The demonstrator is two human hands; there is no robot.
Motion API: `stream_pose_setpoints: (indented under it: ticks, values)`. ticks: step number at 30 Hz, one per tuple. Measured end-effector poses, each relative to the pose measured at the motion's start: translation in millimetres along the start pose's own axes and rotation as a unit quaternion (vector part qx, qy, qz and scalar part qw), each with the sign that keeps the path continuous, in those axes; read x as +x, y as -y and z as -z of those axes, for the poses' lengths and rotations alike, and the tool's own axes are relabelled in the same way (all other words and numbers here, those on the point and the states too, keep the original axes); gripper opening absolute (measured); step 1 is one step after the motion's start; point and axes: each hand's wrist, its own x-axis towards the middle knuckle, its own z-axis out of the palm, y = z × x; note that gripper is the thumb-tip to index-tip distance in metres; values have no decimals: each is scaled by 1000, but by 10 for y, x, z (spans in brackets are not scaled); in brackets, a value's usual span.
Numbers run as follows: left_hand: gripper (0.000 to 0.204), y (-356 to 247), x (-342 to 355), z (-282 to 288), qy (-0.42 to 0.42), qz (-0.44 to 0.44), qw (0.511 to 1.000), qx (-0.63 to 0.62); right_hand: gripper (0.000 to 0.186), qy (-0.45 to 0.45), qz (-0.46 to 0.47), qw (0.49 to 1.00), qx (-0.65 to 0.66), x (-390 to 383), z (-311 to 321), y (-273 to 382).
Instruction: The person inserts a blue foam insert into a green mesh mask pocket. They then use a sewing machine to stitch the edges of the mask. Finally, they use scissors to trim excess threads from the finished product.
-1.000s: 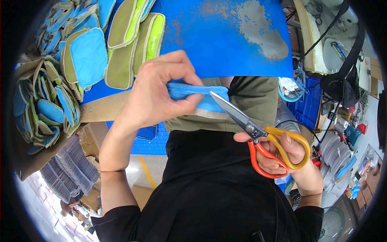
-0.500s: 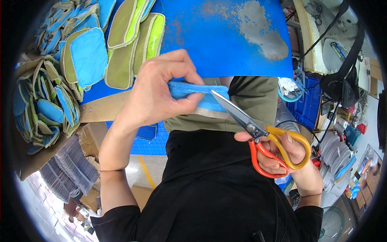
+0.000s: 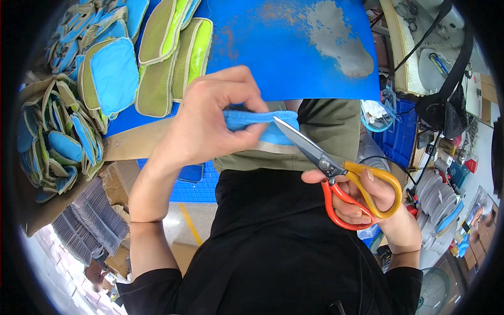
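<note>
Over my lap, my left hand [image 3: 218,113] pinches a folded blue fabric piece [image 3: 281,135] with a beige edge, between thumb and fingers. My right hand [image 3: 362,197] is closed through the handles of a pair of scissors [image 3: 344,176], one handle loop orange-yellow and the other red. The scissors' blades look closed together, and their tip lies over the blue fabric's upper edge, close to my left fingertips. Whether the tip touches the cloth I cannot tell. Part of the fabric is hidden behind my left fingers.
On the blue table [image 3: 262,63] at the left lie green-and-olive mesh pouches [image 3: 157,84] and a blue pad [image 3: 113,76]. A cardboard box [image 3: 79,191] holds more blue-and-beige pieces [image 3: 65,144]. To the right stand a small blue basket [image 3: 380,123] and a blue crate [image 3: 396,144].
My right hand and the scissors have shifted very slightly left. My left hand has turned a little around the fabric, and both hands keep their holds.
</note>
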Motion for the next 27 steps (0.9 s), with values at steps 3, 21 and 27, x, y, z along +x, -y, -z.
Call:
stream_pose_setpoints:
  ticks: [3, 21, 27]
  values:
    - [13, 90, -15, 5, 35, -19, 999, -18, 103, -7, -13, 1000, -12, -5, 7, -24]
    - [12, 113, 28, 0, 60, 31, 994, -91, 85, 46, 24, 998, 33, 30, 153, -184]
    - [12, 99, 22, -13, 58, 28, 994, -92, 97, 51, -5, 994, 100, 1, 191, -184]
